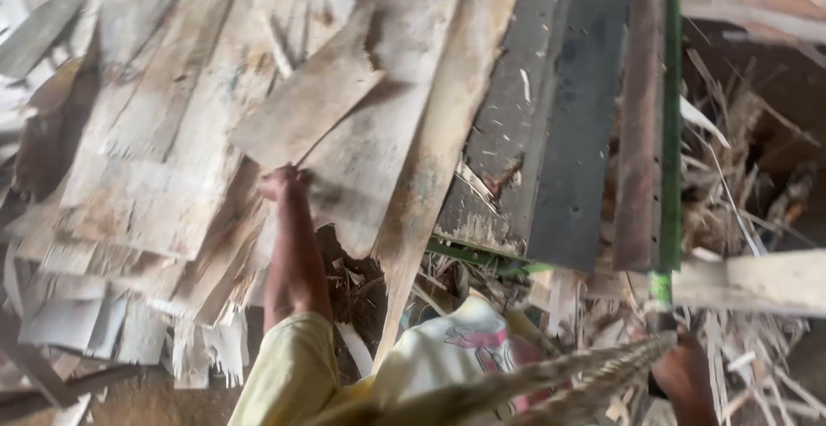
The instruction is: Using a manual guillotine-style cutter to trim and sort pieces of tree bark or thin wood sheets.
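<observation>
My left hand [285, 182] reaches up from a yellow sleeve and grips the lower edge of a thin, pale wood veneer sheet [361, 159] in a loose, overlapping stack of veneer sheets [163, 151]. The fingers curl under the sheet, so its edge hides them. My right hand [685, 380] is low at the right, partly cut off by the frame, just below a green metal bar [671, 133] and beside the tip of a fibrous straw-coloured bundle [551, 379]. What it holds is unclear.
A dark grey machine plate [576, 133] and a rusty metal strip [641, 116] run beside the green bar. A pale plank [757, 281] juts in from the right. Splinters and torn veneer scraps [731, 176] litter the floor around them.
</observation>
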